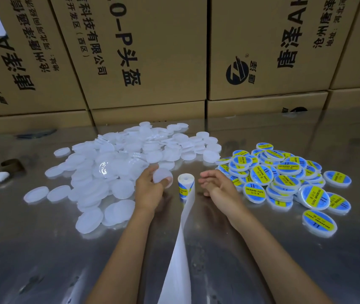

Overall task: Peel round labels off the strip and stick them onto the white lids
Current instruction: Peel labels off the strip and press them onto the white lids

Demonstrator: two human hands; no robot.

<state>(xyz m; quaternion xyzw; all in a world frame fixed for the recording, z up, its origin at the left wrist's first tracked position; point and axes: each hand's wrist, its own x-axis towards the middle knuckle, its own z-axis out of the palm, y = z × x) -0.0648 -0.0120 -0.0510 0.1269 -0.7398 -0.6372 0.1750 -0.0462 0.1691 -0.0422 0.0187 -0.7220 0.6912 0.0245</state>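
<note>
Here, left hand point(150, 189): fingers hold one white lid point(162, 177), just above the desk point(43, 249)
Right hand point(216, 183): fingers loose and holding nothing, just beside the roll
Roll point(185, 187): stands between the hands, its bare strip point(180, 249) trails toward the person
Plain lids point(113, 172): big pile on the left
Labelled lids point(284, 183): pile on the right
Boxes point(144, 51): stacked behind the desk
</note>
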